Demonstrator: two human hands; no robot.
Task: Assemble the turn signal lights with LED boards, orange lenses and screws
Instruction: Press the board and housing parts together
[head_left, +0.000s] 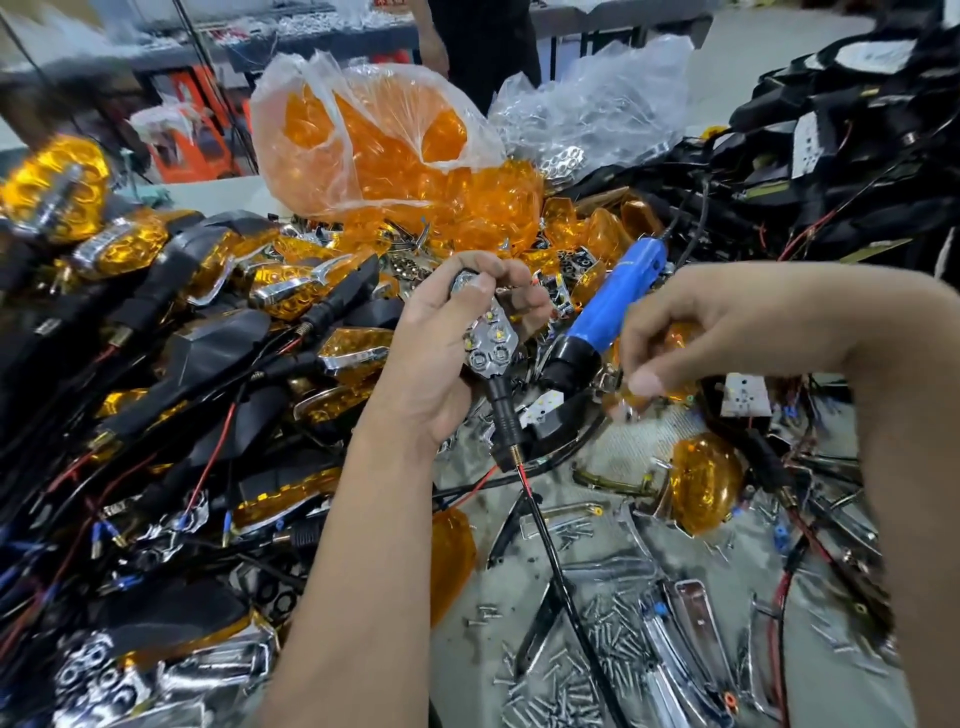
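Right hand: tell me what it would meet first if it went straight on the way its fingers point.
Probably the black nose of the blue electric screwdriver. The right hand, pinching an orange lens, points left toward it; the left hand with its turn signal light lies beyond. Depth is unclear.

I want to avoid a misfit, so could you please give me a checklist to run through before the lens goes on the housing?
1. Housing held firmly in left hand: ok.
2. LED board seated, reflector face up: ok.
3. Lens pinched in right hand: ok, though blurred.
4. Lens turned to match the housing: cannot tell.
5. Screwdriver within reach: ok, lying behind the hands.
6. Screws at hand: ok, loose on the table.
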